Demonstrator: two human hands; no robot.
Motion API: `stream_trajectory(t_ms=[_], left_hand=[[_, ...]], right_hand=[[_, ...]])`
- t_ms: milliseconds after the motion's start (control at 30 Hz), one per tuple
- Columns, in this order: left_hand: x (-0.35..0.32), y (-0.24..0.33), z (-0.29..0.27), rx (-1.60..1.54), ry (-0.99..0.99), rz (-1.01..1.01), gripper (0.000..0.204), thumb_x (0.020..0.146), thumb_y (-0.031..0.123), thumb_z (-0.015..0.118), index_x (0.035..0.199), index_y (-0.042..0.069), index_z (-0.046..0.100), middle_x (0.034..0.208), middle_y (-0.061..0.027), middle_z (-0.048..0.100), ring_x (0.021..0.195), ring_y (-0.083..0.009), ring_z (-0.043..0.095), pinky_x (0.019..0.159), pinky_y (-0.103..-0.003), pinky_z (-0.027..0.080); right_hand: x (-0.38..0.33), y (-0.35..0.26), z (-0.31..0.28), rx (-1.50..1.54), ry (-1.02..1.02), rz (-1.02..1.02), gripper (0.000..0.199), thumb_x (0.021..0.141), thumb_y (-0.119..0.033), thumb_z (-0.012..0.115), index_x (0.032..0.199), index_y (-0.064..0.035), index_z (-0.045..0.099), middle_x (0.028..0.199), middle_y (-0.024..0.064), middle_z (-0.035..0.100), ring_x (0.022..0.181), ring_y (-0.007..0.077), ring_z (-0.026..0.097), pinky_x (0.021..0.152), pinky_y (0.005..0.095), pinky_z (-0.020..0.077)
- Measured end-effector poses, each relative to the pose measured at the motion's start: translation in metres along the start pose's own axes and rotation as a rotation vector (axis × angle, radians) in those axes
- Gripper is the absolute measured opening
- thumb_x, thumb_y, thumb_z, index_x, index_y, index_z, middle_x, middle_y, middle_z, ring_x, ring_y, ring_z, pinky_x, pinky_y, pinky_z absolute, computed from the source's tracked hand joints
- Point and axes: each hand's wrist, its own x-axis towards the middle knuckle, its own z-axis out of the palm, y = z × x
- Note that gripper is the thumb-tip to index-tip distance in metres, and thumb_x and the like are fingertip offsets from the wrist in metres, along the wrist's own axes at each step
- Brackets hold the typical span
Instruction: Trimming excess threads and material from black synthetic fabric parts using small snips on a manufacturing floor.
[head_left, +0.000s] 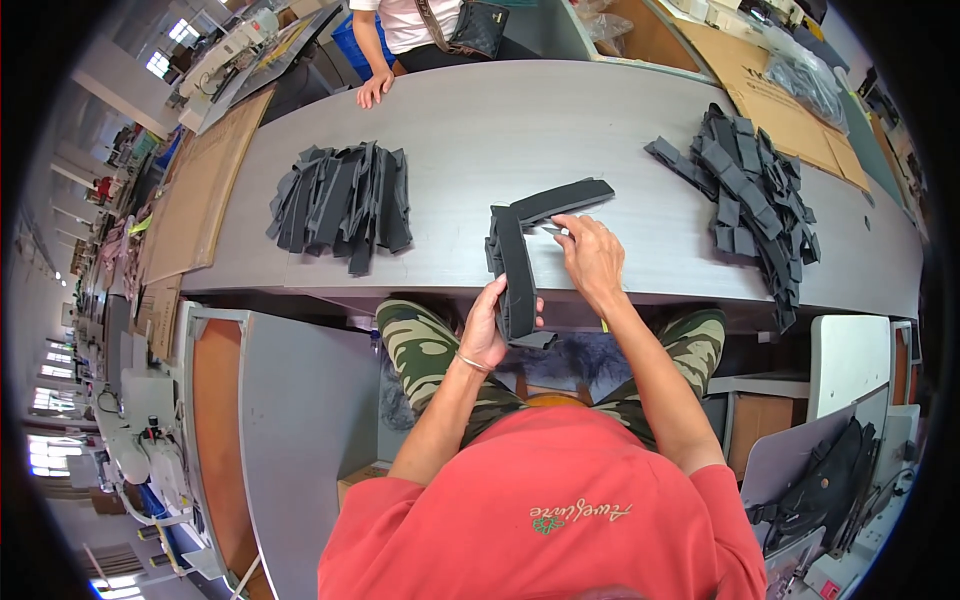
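Observation:
My left hand (487, 325) is closed around a bundle of dark grey fabric strips (515, 265), upright at the table's near edge. From the top of this bundle another dark grey strip (562, 200) slants off to the right over the tabletop. Just right of the bundle, my right hand (595, 260) is closed, its thumb and fingertips pinched together. A small, thin, pale thing shows at those fingertips, too small to name. To the left lies a fanned pile of similar strips (345, 205); at the right, a tangled heap of linked grey pieces (755, 200) hangs over the near edge.
The grey table (450, 130) curves around in front of me. Across it, another person's hand (376, 88) rests on the far edge, near a dark bag (480, 28). Flattened cardboard (765, 90) lies at the right end, more cardboard (205, 200) at the left.

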Motion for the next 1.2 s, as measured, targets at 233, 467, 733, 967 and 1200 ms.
stream_trajectory(t_ms=[233,467,733,967,1200], left_hand=[[-0.004,0.000,0.001,0.072,0.014,0.015,0.040,0.099,0.038,0.042,0.100,0.001,0.057,0.082,-0.0119,0.063,0.075,-0.0203,0.063,0.064,-0.034,0.055],[-0.010,0.008,0.000,0.034,0.000,0.044,0.053,0.095,0.052,0.045,0.103,0.001,0.055,0.086,-0.0092,0.058,0.077,-0.0197,0.061,0.060,-0.030,0.055],[-0.002,0.014,0.011,-0.050,-0.026,0.001,0.055,0.096,0.048,0.043,0.131,0.006,0.044,0.092,-0.0062,0.053,0.078,-0.0186,0.054,0.059,-0.030,0.051],[-0.004,0.011,0.022,-0.053,-0.112,-0.037,0.055,0.095,0.047,0.044,0.130,0.006,0.045,0.088,-0.0053,0.052,0.075,-0.0181,0.053,0.058,-0.030,0.050],[0.001,0.014,0.026,-0.094,-0.166,-0.065,0.054,0.095,0.046,0.042,0.130,0.005,0.045,0.088,-0.0049,0.051,0.074,-0.0174,0.052,0.058,-0.030,0.050]], right_hand=[[0.018,0.000,0.018,-0.099,-0.067,-0.044,0.018,0.078,-0.013,0.065,0.097,-0.0135,0.068,0.083,0.0076,0.064,0.081,0.0273,0.062,0.069,0.0409,0.0466],[0.022,-0.014,-0.003,0.114,-0.185,0.334,0.020,0.082,-0.019,0.063,0.100,-0.0145,0.069,0.095,0.0088,0.069,0.082,0.0278,0.066,0.071,0.0362,0.0492],[-0.015,-0.033,-0.032,0.487,-0.104,0.117,0.024,0.081,-0.010,0.063,0.105,-0.0104,0.068,0.096,0.0062,0.068,0.078,0.0213,0.064,0.071,0.0301,0.0489],[-0.014,-0.033,-0.032,0.487,-0.042,0.107,0.022,0.082,-0.011,0.062,0.104,-0.0115,0.068,0.093,0.0052,0.068,0.079,0.0215,0.064,0.072,0.0309,0.0492],[-0.013,-0.031,-0.032,0.595,-0.064,0.213,0.023,0.084,-0.012,0.061,0.105,-0.0099,0.068,0.097,0.0070,0.068,0.081,0.0190,0.064,0.074,0.0295,0.0487]])
